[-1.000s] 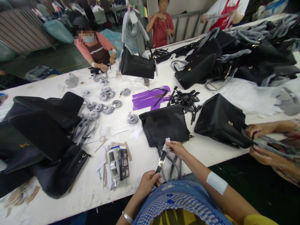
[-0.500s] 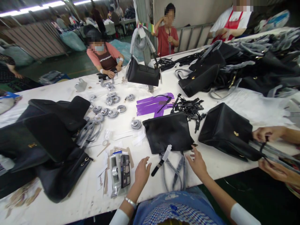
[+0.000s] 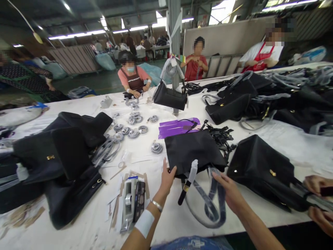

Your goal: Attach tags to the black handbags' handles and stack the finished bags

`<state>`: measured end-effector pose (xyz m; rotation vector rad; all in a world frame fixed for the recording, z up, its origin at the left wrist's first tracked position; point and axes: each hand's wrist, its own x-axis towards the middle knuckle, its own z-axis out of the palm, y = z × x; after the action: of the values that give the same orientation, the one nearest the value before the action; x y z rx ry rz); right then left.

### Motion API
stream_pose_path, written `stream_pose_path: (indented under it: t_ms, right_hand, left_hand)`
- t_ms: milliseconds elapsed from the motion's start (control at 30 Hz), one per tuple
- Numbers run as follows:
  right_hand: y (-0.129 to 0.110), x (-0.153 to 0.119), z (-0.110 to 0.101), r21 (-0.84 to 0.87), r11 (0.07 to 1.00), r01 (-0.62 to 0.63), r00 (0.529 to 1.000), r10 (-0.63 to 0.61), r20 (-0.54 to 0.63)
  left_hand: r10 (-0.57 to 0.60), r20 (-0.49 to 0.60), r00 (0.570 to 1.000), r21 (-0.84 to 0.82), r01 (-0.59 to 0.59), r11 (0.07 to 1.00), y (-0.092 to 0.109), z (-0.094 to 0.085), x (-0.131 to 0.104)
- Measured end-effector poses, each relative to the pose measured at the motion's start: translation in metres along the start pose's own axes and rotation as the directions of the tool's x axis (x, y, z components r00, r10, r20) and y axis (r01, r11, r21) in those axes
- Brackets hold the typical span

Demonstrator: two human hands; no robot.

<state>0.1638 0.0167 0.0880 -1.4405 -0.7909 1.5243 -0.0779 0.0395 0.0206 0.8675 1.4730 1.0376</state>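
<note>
A black handbag [image 3: 195,151] lies flat in front of me, its opening towards me. Its plastic-wrapped handle straps [image 3: 221,211] loop down over the table edge side. My left hand [image 3: 168,178] rests at the bag's lower left corner, thumb and index finger spread apart against it. My right hand [image 3: 230,191] has its fingers closed around a wrapped strap near the bag's lower right edge; the fingertips are partly hidden. Between my hands hangs a short black strap piece with a clear-wrapped end [image 3: 191,178], lying across the bag's edge.
A tape dispenser [image 3: 128,203] and a dark box [image 3: 139,201] lie left of me. Black bags [image 3: 67,149] pile up at far left. Coiled wrapped straps [image 3: 134,133], purple strips [image 3: 177,128] and small black straps [image 3: 221,133] lie beyond. A co-worker's hands [image 3: 318,198] handle another bag [image 3: 262,170].
My left hand has come up to the bag's corner, and my right hand has taken hold of a strap. The straps have swung into a wider loop. My view has tilted upward.
</note>
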Motion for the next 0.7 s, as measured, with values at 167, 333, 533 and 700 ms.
stream_pose_path:
  t_ms: [167, 333, 533, 700]
  right_hand:
    - [-0.102, -0.036, -0.002, 0.155, 0.987, -0.029, 0.987, 0.003, 0.163]
    - [-0.138, -0.032, 0.002, 0.155, 0.982, -0.112, 0.97, 0.074, 0.233]
    - [-0.098, 0.048, 0.032, 0.192, 0.981, -0.016, 0.996, -0.002, 0.091]
    - [-0.048, 0.086, 0.018, -0.439, 0.847, 0.3, 0.946, -0.322, 0.026]
  left_hand:
    - [0.093, 0.085, 0.992, -0.233, -0.071, 0.97, 0.065, -0.023, -0.029]
    - [0.035, 0.258, 0.966, -0.218, 0.023, 0.976, 0.068, -0.038, -0.055]
    - [-0.071, 0.197, 0.978, 0.051, 0.062, 0.997, 0.014, -0.034, -0.03]
    - [-0.102, 0.031, 0.994, 0.171, 0.095, 0.981, -0.028, -0.035, 0.011]
